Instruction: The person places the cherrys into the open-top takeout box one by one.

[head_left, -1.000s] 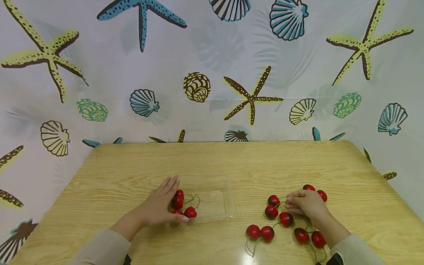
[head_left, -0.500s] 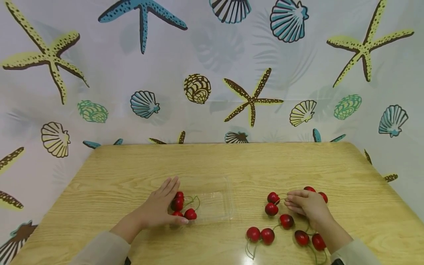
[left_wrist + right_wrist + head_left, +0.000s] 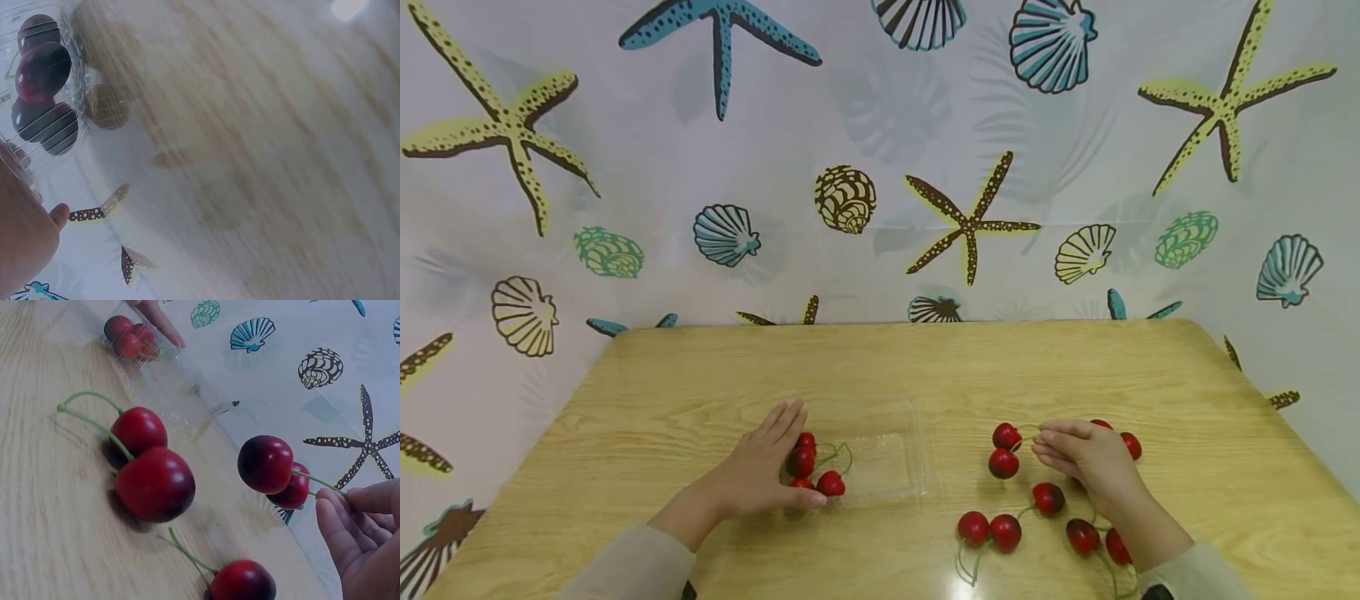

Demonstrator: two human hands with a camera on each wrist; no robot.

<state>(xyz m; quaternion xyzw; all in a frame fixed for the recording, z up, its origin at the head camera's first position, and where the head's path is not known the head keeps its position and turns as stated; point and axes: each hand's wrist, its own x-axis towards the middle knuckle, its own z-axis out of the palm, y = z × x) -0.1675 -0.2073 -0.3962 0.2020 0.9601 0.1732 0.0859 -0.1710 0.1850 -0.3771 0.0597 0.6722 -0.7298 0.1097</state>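
Wooden table (image 3: pixel 925 367): bare surface stretching behind both hands to the far edge at the shell-printed curtain (image 3: pixel 880 167).

Clear plastic tray (image 3: pixel 887 454): sitting left of centre, outline faint; four red cherries (image 3: pixel 808 462) lying at its left end, partly hidden.

Left hand (image 3: pixel 760 471): resting flat against the tray's left side, fingers straight, grasping nothing.

Right hand (image 3: pixel 1090 462): pinching the green stem of a cherry pair (image 3: pixel 1004 450), glossy dark red, lifting clear of the tabletop right of the tray.

Loose cherries (image 3: pixel 988 529): lying near the front edge; some are being covered by the right wrist.
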